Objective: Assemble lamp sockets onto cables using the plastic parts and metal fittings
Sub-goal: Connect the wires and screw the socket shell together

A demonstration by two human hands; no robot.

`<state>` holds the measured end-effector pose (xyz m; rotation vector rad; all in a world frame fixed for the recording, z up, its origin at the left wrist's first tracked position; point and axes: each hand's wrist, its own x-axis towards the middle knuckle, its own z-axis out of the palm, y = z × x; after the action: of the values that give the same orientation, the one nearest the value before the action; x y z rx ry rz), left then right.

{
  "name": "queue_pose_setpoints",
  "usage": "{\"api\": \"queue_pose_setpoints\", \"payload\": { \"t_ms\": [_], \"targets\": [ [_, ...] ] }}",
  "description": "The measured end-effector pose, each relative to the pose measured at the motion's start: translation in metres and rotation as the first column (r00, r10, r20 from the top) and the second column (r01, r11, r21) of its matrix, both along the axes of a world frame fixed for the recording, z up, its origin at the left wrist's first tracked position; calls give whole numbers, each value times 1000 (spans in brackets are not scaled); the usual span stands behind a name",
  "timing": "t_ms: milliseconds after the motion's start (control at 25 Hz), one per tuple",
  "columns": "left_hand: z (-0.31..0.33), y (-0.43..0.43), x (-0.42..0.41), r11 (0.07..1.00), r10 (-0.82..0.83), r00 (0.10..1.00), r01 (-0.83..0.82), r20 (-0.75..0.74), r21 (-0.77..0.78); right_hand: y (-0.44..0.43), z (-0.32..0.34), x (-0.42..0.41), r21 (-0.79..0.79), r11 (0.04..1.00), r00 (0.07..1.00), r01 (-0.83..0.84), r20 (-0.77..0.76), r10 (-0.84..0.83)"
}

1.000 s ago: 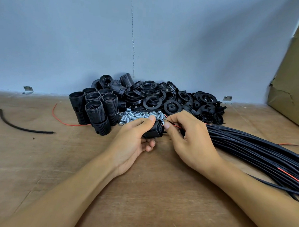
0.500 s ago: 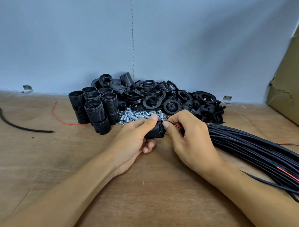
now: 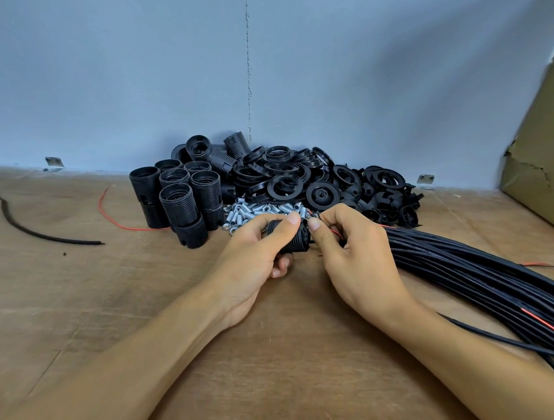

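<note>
Worktop: bare wood.
Cable bundle: black, lying to the right of the metal fittings heap.
Plastic rings and caps: piled just behind the heap.
Threaded sockets: standing upright, left of the heap.
Left hand: just in front of the heap, grip clamped round the held socket, thumb on top.
Right hand: front right of the heap, grip pinched together on a red wire at the held socket's end.

- Held socket: black, ribbed, tipped sideways, gripped in the left hand.
- Red wire: pinched by the right hand at the socket's end.
- Upright sockets: clustered at left.
- Rings: piled behind the metal fittings.
- Cables: bundled at right.
</note>
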<state>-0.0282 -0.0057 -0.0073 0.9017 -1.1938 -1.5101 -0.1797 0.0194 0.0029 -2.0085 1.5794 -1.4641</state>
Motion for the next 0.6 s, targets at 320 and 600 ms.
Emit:
{"api": "queue_pose_setpoints", "payload": {
  "t_ms": [320,600],
  "targets": [
    [12,1,5,997,-48,995,53,-91,50,-1,3,2,54,998,986,-35,162,26],
    [14,-2,14,991,-72,980,90,-183,96,0,1,0,59,993,986,-105,135,97]
  ]
}}
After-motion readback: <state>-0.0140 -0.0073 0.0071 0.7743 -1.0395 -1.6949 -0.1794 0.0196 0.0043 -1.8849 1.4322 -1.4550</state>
